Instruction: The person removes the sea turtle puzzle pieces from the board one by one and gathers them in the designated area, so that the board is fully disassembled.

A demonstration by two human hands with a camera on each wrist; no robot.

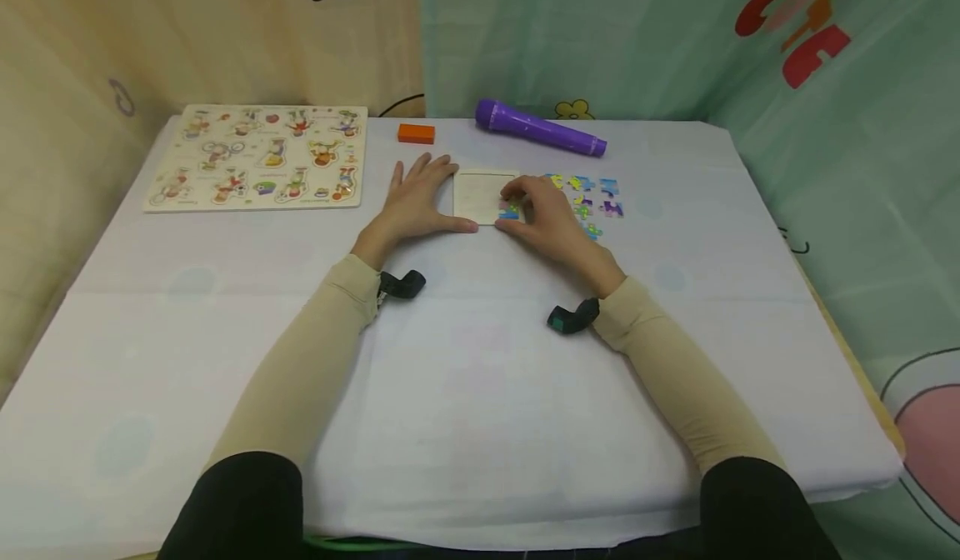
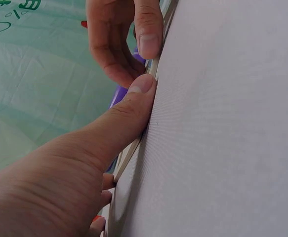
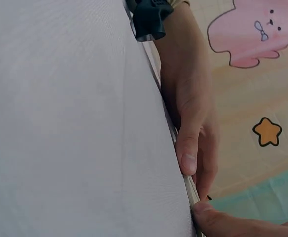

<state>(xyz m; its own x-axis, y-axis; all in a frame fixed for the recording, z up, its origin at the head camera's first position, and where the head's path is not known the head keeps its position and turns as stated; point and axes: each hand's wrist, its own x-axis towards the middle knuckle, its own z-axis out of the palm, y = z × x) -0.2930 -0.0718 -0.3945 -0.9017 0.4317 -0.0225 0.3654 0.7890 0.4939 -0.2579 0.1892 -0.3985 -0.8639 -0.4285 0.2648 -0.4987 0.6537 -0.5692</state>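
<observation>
A small pale puzzle tray (image 1: 480, 193) lies flat on the white-covered table. My left hand (image 1: 416, 202) spreads at its left side, thumb along the near edge, index finger by the far left corner. At the tray's near right corner, my right hand (image 1: 546, 220) bends its fingers over a blue and green jigsaw piece (image 1: 510, 212), thumb at the near edge; the fingers partly hide the piece. Just right of that hand lie several loose colourful jigsaw pieces (image 1: 609, 186). The left wrist view has both thumbs close together at the tray's edge (image 2: 129, 157).
A large board with cartoon animal pictures (image 1: 258, 158) lies at the back left. An orange block (image 1: 416, 133) and a purple toy microphone (image 1: 540, 128) sit behind the tray. Printed curtains (image 1: 600, 35) hang around the table's back and sides.
</observation>
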